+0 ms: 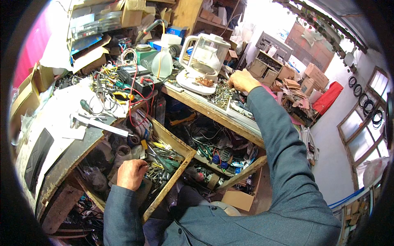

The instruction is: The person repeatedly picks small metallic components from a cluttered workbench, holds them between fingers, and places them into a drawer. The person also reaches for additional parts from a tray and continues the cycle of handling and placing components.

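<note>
My right hand [244, 80] reaches far across the bench to a heap of small metal parts, perhaps screws [221, 95]. Its fingers are bent together at the heap's edge; what they pinch, if anything, is hidden. Just left of that hand stands a white electric kettle [207, 55] with a clear jug, some brownish bits lying on its base. Above an open wooden drawer [174, 174], my left hand [132, 174] is closed with curled fingers, and any thing inside it cannot be made out. Pliers and screwdrivers [166, 164] fill the drawer beside it.
A caliper [100, 124] lies on the left bench near yellow-handled pliers [123, 96]. Red and black leads [144, 80] hang over the bench edge. A clear squeeze bottle [162, 63] stands left of the kettle. Cardboard boxes [316, 76] pile up at the right. Below, a shelf holds tangled tools [219, 158].
</note>
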Demonstrator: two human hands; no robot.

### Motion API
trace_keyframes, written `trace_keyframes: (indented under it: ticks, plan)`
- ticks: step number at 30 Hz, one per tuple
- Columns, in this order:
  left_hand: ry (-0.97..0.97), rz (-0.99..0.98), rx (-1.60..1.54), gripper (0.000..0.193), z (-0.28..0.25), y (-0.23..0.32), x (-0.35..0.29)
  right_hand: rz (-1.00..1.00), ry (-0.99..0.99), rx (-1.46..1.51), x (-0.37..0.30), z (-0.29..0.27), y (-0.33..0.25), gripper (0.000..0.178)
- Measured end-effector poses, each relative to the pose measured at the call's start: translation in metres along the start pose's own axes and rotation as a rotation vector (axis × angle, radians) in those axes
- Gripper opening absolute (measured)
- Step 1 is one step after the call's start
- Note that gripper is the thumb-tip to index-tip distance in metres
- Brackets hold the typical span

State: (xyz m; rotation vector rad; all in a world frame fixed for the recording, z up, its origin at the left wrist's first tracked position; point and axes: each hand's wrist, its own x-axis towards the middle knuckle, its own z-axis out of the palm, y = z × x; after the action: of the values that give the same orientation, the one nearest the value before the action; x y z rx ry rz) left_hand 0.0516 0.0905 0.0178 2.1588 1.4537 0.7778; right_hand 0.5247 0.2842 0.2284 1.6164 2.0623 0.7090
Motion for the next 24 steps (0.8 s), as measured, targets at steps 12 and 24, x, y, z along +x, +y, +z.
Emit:
trace_keyframes:
  ticks: [12,24]
  plan:
    - [-0.007,-0.001,-0.027,0.02,0.001,0.0,0.002,0.033,0.071,0.129,-0.004,0.012,0.01,0.029]
    - [0.014,0.015,-0.006,0.02,0.001,-0.002,0.003,0.028,-0.062,0.144,-0.003,0.003,0.006,0.019]
